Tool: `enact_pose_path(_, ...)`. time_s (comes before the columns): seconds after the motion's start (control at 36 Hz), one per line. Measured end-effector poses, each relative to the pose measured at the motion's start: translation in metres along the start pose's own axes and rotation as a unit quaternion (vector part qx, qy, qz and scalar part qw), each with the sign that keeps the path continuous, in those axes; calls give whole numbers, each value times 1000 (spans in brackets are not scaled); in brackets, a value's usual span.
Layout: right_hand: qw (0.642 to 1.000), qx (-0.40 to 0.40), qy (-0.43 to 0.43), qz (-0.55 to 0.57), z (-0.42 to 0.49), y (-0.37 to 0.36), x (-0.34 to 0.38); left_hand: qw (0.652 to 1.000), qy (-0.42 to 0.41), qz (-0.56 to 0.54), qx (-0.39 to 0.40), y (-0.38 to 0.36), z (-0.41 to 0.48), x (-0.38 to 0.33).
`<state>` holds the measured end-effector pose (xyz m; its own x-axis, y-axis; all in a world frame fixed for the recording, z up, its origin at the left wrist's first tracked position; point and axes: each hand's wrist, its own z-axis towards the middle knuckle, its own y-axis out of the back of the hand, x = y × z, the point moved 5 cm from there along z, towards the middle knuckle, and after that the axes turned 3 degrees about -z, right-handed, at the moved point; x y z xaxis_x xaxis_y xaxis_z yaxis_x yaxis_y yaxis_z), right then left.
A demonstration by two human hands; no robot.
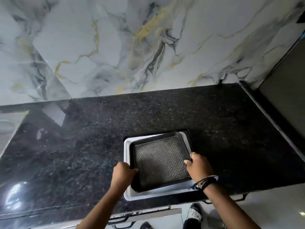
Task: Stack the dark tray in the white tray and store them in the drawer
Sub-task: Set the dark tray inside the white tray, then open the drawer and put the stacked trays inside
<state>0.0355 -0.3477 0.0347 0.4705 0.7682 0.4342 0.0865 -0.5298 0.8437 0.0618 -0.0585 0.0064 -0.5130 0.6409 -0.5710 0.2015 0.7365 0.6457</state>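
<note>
The dark tray (160,160) has a patterned grey bottom and lies slightly askew inside the white tray (127,146), which rests on the black granite counter near its front edge. My left hand (123,173) grips the dark tray's left rim. On the right rim, my right hand (198,167) holds on, thumb inside the tray. The white tray's rim shows at the left, the front and the far right corner. Below the counter's front edge are drawer fronts with dark handles (122,219), all closed as far as I can see.
The granite counter (82,146) stretches wide to the left and behind the trays. A marble-patterned wall (132,47) rises at the back. The counter ends at a right edge (272,123) beside a grey panel. My sandalled foot (195,214) stands on the floor below.
</note>
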Motion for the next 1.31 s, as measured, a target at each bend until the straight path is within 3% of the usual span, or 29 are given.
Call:
enact_pose_path(0.28, 979, 32, -8, -203, -9, -32, 8, 970, -65, 235, 6, -29, -2, -21)
enact_pose_path(0.53, 953, 18, 25, -301, -13, -52, 23, 952, -91, 290, 46, -42, 0, -21)
enact_pose_path(0.67, 924, 14, 75, -374, -12, -61, 30, 920, -156, 358, 41, -38, -9, -32)
enact_pose_path(0.81, 941, -67, 115, -310, -35, -39, 43, 906, -240, 347, -35, -11, -30, -34)
enact_pose_path(0.89, 942, -176, 203, -199, -79, -36, 42, 915, -253, 287, -127, 21, -43, 8)
enact_pose_path(0.94, 935, -198, 264, -131, -120, -56, 32, 911, -249, 297, -140, 32, -41, 56)
enact_pose_path(1.0, 945, -113, 287, -105, -154, -104, 14, 909, -241, 328, -90, 31, -33, 108)
enact_pose_path(1.06, 954, 58, 260, -139, -171, -172, -13, 895, -245, 370, -42, 23, -24, 149)
enact_pose_path(1.14, 915, 270, 214, -211, -176, -258, -47, 881, -252, 400, -21, 12, -16, 175)
enact_pose_path(1.22, 889, 314, 221, -249, -158, -313, -53, 869, -280, 404, -50, 7, -10, 177)
enact_pose_path(1.31, 900, 258, 227, -268, -133, -351, -46, 854, -312, 409, -71, 6, -4, 179)
